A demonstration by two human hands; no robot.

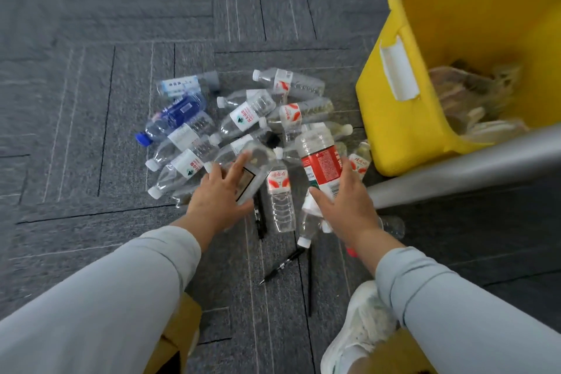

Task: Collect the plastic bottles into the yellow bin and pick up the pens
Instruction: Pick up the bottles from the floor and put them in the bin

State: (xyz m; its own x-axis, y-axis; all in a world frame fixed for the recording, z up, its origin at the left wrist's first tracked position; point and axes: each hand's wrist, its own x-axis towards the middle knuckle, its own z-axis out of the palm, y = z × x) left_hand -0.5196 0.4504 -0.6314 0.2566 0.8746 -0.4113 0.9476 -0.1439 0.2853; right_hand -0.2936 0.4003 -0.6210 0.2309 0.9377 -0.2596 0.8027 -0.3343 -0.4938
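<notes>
Status: early in the job. Most of the pile of bottles (249, 115) is on the carpet (91, 70), just left of the yellow bin (382, 118). Rough count is a dozen or more, with a blue bottle (177, 117) at the far-left edge. The left hand (217, 197) holds a clear bottle (252, 167) with a black-framed label at the near edge of the pile, fingers over it and thumb under. The right hand (343, 200) grips a red-label bottle (320, 161), thumb on one side and fingers on the other, base pointing away from the person. Neither bottle is over the bin yet. The bin's contents are blurred: something pale and crumpled at the bottom, possibly bottles, can't confirm. No pens are picked up. A black pen (283, 264) lies on the carpet between the arms, near side of the pile. A thin dark pen (309, 282) lies just right of it. A third dark pen (260, 222) sits partly under the left hand's bottle. A grey pole (455, 167) crosses in front of the bin's near corner, so the right hand's path to the bin likely goes over it. Left to do: two bottles in hand to drop, nearly the whole pile, then all the pens.
</notes>
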